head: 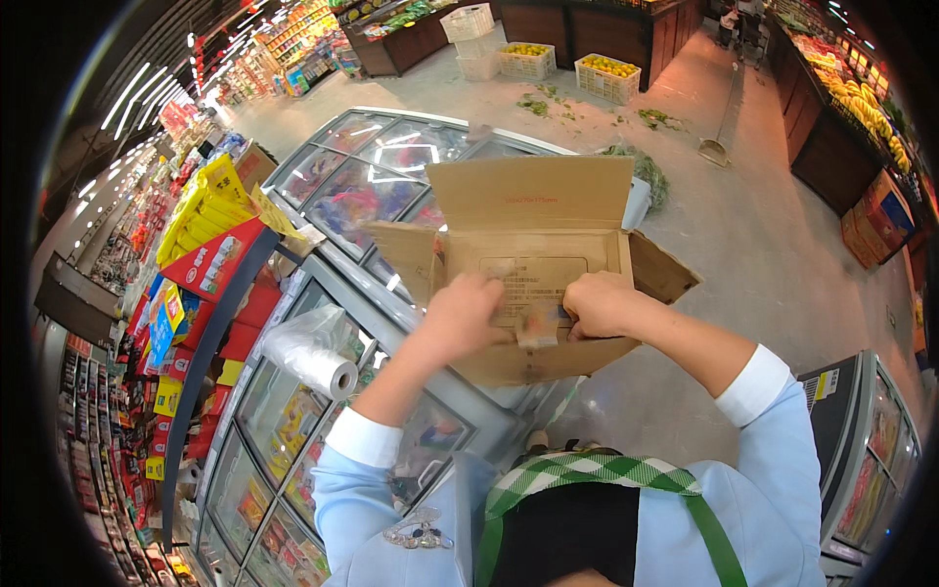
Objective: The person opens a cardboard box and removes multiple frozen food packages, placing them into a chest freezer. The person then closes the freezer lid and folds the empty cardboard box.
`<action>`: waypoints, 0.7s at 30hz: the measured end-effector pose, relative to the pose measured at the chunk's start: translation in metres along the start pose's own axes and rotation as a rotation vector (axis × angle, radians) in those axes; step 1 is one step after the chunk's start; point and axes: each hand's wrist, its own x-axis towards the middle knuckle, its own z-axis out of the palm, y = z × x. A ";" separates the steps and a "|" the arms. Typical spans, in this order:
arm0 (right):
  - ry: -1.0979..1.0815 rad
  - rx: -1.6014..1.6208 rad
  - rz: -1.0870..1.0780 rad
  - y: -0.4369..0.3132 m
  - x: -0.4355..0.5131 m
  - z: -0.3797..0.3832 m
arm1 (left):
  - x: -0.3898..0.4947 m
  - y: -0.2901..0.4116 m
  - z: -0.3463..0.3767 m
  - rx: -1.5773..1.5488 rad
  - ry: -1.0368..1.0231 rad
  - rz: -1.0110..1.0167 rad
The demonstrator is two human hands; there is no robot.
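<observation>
An open cardboard box (530, 192) is in front of me, its flaps spread outward and printed writing inside. My right hand (598, 304) is closed at the right end of the box's near edge, fingers curled over the cardboard. Blurred by motion, my left hand (466, 312) is over the left part of the opening; whether it grips anything is unclear. Between the hands, a small blurred packet or piece of tape (538, 326) shows at the near edge. It is too smeared to identify.
Glass-topped chest freezers (359, 176) extend behind and left of the box. A roll of clear plastic bags (312, 356) lies on the freezer glass. Snack packets (209, 205) fill a rack at left. Across the floor are fruit crates (607, 77), leafy scraps (534, 107) and a long-handled dustpan (713, 152).
</observation>
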 end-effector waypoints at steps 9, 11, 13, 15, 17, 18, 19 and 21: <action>0.110 0.086 0.072 -0.004 0.010 0.013 | 0.002 0.015 -0.003 -0.596 -0.259 -0.163; 0.149 0.030 0.075 0.006 0.015 0.021 | 0.009 0.031 0.005 -0.575 -0.232 -0.034; 0.135 0.053 0.065 0.002 0.011 0.017 | 0.006 0.054 -0.003 -0.690 -0.106 -0.122; 0.141 0.190 -0.003 0.009 0.001 0.012 | 0.000 0.073 -0.007 -0.609 0.076 -0.102; 0.173 0.443 -0.156 0.018 -0.009 0.010 | -0.010 0.079 0.004 -0.417 0.165 -0.037; 0.156 0.491 -0.327 0.027 -0.016 0.011 | -0.014 0.086 0.006 -0.287 0.215 0.022; 0.126 0.500 -0.352 0.026 -0.024 0.008 | -0.020 0.090 0.008 -0.157 0.267 0.068; 0.058 0.514 -0.400 0.019 -0.046 0.006 | -0.024 0.094 0.005 -0.218 0.045 0.002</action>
